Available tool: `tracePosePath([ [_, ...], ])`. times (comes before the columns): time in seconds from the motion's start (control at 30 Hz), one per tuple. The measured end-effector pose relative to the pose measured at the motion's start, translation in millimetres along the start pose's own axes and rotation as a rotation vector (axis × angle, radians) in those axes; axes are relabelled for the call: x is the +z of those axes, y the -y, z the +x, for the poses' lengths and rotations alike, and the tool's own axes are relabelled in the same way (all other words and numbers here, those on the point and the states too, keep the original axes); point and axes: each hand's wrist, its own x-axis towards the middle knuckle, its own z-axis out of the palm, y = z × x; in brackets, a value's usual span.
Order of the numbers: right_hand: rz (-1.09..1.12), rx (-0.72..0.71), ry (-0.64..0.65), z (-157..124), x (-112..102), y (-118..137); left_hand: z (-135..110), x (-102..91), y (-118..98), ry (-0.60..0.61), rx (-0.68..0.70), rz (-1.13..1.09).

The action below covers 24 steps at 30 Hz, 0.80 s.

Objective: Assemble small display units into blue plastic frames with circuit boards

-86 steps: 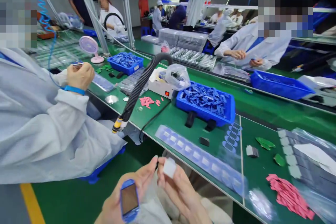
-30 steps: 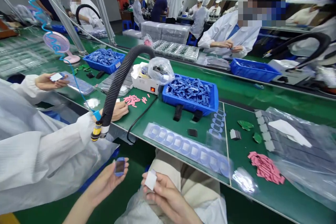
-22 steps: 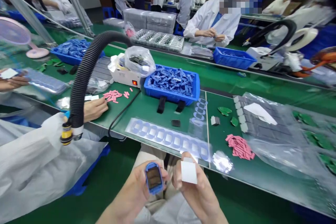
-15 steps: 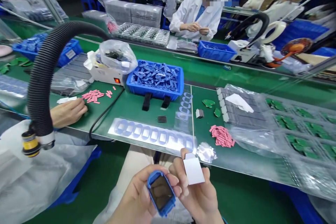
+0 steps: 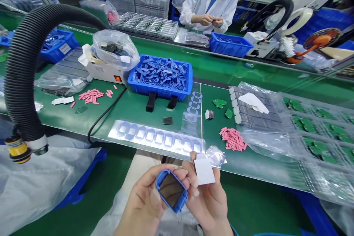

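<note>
My left hand (image 5: 149, 193) is closed around a small blue plastic frame (image 5: 181, 204) with a dark, shiny screen (image 5: 169, 190) set in it. The screen side faces up toward me. Close beside it, my right hand (image 5: 211, 202) grips a thin panel with a flat white face (image 5: 204, 171), held nearly upright between the fingers. Some fingertips of my right hand lie at the edge of the blue frame; whether they press on it I cannot tell. Both hands are in front of the bench edge, over my lap.
On the green bench stands a blue bin (image 5: 160, 94) of blue plastic parts. A sheet of oval stickers (image 5: 155, 138), pink strips (image 5: 232, 139) and a dark small panel (image 5: 167, 120) lie nearer. Green boards in trays (image 5: 318, 132) are at right; a black hose (image 5: 20, 66) arches at left.
The view has shifted slightly. Both hands keep their holds, and the blue frame has turned a little. The neighbour's hand at the left bench edge has gone out of sight.
</note>
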Motion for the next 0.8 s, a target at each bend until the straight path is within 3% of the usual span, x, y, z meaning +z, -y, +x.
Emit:
tracePosePath([
  [0.2, -0.379, -0.245, -0.108, -8, -1, 16, 1, -2.2, 0, -0.007, 0.045, 0.067],
  [0.33, -0.785, -0.597, -0.154, -15, 2, 21, 1, -1.7, 1, -0.008, 0.092, 0.100],
  [0.43, -1.104, -0.874, -0.088, -17, 6, 20, 3, -5.4, 3, 0.036, 0.139, 0.126],
  [0.5, -1.361, -0.981, -0.040, -18, 8, 21, 6, -9.7, 4, 0.102, 0.166, 0.139],
  [0.63, -1.780, -1.041, 0.045, -20, 8, 30, 9, -16.8, 6, 0.151, 0.192, 0.174],
  [0.73, -1.911, -1.015, 0.135, -23, 7, 36, 11, -18.7, 9, 0.147, 0.192, 0.193],
  [0.8, -1.935, -1.012, 0.125, -24, 6, 36, 13, -19.8, 13, 0.148, 0.188, 0.187],
])
